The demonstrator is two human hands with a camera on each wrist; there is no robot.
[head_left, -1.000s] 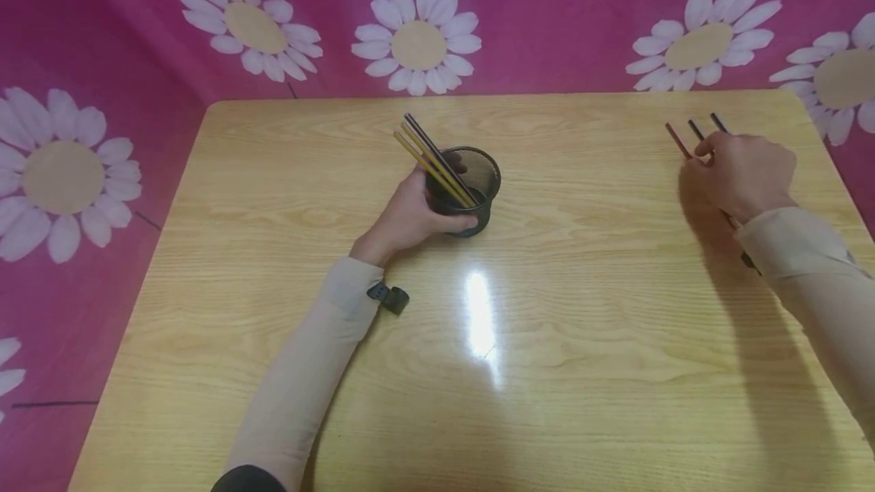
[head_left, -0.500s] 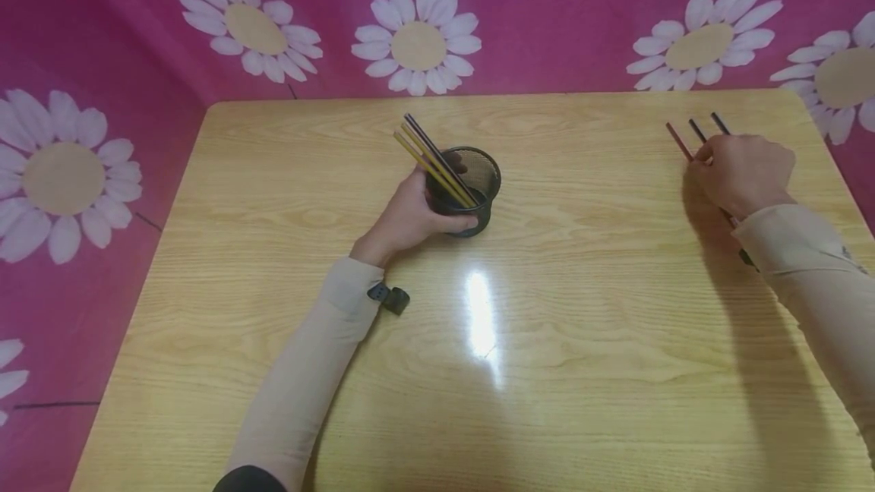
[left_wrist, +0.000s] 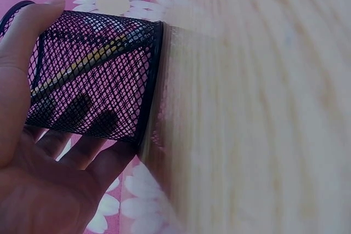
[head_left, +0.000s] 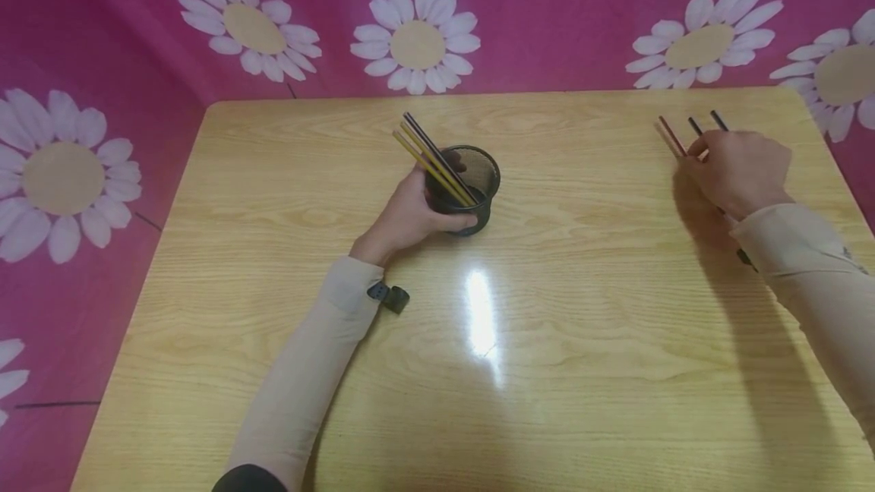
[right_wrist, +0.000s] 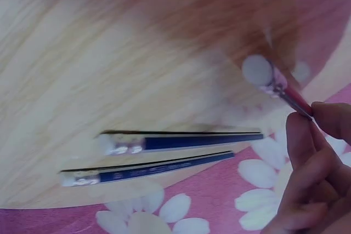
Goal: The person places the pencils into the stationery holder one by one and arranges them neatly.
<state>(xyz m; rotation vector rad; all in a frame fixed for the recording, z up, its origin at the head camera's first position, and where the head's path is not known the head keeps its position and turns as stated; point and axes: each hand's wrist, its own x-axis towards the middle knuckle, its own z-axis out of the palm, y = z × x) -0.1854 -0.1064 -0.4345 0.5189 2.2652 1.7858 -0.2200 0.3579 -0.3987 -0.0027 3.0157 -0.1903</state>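
My left hand [head_left: 403, 211] grips a black mesh pencil cup [head_left: 482, 216] upright at the middle of the table, thumb on the near side. Yellow and dark pencils [head_left: 425, 149] lean leftward out of it; in the left wrist view a yellow one shows through the mesh wall [left_wrist: 109, 86]. At the table's far right, my right hand [head_left: 745, 169] pinches a red pencil [right_wrist: 295, 100] between thumb and finger, its white eraser end pointing away from the fingertips. Beside that hand two dark blue pencils [right_wrist: 192, 141] lie on the table, partly hidden by the hand in the head view.
The light wooden table [head_left: 581, 287] reaches back to a pink cloth [head_left: 547, 21] with large white daisies, which also hangs along the left side. A bright light reflection lies on the tabletop in front of the cup.
My right hand has shifted slightly left and back with the red pencil, which now stands farther from the two blue ones. The left hand and cup stay in place.
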